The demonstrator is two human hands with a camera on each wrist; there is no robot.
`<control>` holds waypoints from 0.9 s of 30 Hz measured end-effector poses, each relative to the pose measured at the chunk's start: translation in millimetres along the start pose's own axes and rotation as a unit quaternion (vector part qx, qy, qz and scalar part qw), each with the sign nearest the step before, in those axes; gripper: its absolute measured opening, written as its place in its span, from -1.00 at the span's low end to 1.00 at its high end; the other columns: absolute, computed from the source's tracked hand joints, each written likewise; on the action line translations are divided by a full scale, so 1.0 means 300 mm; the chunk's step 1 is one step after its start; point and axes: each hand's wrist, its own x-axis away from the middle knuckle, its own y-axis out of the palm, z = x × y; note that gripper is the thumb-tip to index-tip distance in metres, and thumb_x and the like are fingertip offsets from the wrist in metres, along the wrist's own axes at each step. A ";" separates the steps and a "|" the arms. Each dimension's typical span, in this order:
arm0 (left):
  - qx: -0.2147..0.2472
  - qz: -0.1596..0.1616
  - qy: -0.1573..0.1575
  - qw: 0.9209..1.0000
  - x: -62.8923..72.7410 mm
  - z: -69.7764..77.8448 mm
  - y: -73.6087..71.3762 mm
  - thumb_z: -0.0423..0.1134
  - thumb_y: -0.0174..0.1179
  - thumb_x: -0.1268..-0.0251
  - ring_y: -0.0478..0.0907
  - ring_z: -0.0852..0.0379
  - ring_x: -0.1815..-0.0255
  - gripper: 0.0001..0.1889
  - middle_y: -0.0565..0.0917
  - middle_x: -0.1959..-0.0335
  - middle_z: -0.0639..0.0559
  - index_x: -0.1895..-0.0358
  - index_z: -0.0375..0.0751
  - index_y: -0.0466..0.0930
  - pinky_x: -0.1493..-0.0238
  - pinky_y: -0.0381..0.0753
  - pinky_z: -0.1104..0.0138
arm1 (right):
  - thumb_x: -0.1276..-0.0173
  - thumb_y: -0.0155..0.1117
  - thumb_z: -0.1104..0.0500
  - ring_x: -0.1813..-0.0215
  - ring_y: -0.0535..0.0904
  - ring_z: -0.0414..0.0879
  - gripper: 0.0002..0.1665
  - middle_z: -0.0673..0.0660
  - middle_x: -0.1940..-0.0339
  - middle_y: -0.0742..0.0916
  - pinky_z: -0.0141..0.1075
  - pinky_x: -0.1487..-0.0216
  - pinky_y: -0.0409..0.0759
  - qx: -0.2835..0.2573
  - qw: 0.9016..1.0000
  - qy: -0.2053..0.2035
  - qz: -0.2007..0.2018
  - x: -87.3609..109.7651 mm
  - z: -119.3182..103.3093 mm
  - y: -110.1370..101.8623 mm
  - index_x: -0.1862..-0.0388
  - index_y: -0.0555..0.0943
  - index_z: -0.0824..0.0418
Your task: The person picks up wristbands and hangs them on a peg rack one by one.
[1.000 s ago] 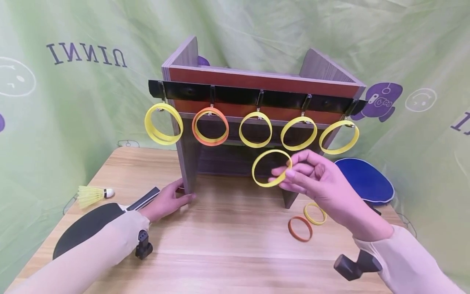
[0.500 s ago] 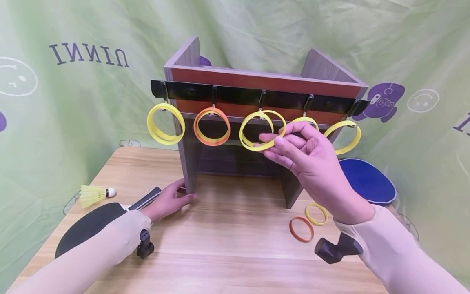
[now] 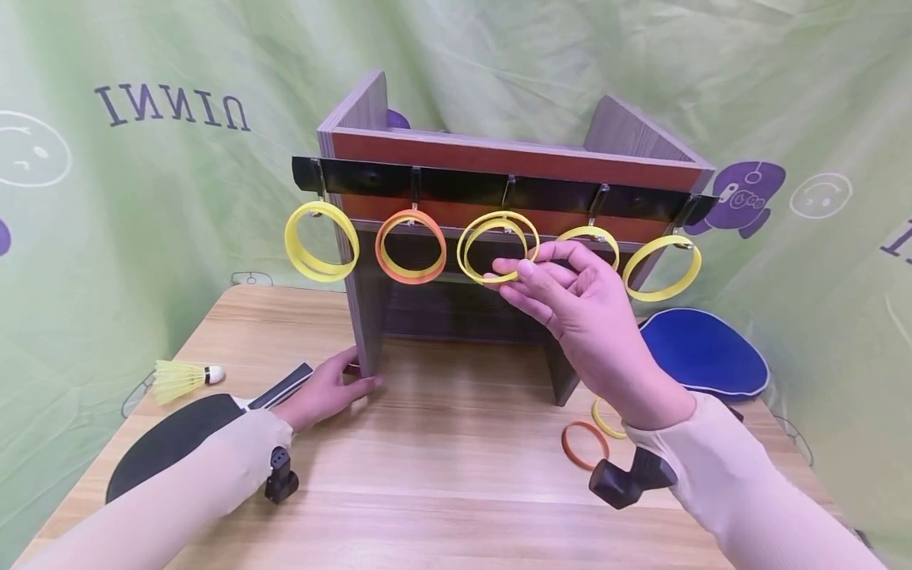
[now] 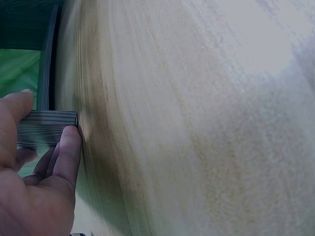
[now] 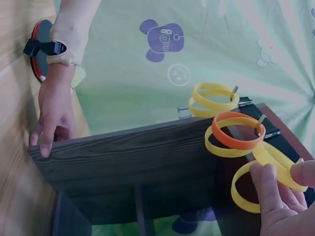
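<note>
My right hand (image 3: 570, 297) pinches a yellow wristband (image 3: 459, 248) between thumb and fingers. The ring is raised to the middle hook (image 3: 509, 190) of a black strip (image 3: 459, 186), overlapping a yellow wristband (image 3: 526, 241) that hangs there. An orange wristband (image 3: 439, 247) with a yellow one hangs on the hook to its left; two yellow bands (image 3: 302, 267) hang at the far left. To the right are more yellow wristbands (image 3: 691, 273). My left hand (image 4: 44, 191) grips the bottom edge of the wooden stand's side panel (image 4: 47, 120), thumb and fingers on opposite faces.
On the table (image 3: 427, 491), an orange wristband (image 3: 565, 451) and a partly hidden yellow one (image 3: 597, 419) lie beneath my right forearm. A blue paddle case (image 3: 705, 348) lies at the right. A black table tennis bat (image 3: 171, 431) and a yellow shuttlecock (image 3: 181, 380) lie at the left.
My right hand has carried its yellow wristband up and left, from below the row of bands to the middle hook. My left hand has stayed on the panel.
</note>
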 end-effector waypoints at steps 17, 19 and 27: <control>0.000 0.003 0.008 1.000 0.000 -0.005 0.004 -0.16 0.26 -0.53 0.55 -0.22 -0.36 -0.30 0.57 -0.40 -0.33 -0.59 -0.35 0.24 -0.47 0.43 -0.19 | -0.58 0.20 0.31 -0.03 0.85 -0.07 -0.69 -0.01 0.13 0.88 -0.29 -0.19 0.70 0.036 0.999 0.016 -0.004 0.010 0.067 -0.011 -0.20 0.46 0.40; 0.001 0.002 0.007 1.000 0.001 -0.004 0.004 -0.16 0.26 -0.53 0.54 -0.22 -0.37 -0.30 0.58 -0.40 -0.33 -0.59 -0.36 0.24 -0.48 0.43 -0.19 | -0.58 0.21 0.31 -0.02 0.85 -0.06 -0.68 0.01 0.13 0.88 -0.31 -0.18 0.70 0.038 0.999 0.020 -0.009 0.012 0.075 -0.012 -0.20 0.45 0.42; 0.008 -0.001 0.007 1.000 0.000 -0.002 0.003 -0.17 0.25 -0.53 0.52 -0.24 -0.39 -0.31 0.56 -0.41 -0.34 -0.58 -0.35 0.25 -0.50 0.38 -0.22 | -0.61 0.16 0.30 -0.02 0.85 -0.03 -0.72 0.09 0.09 0.85 -0.30 -0.21 0.70 0.039 0.997 0.055 -0.031 0.045 0.109 -0.051 -0.17 0.45 0.45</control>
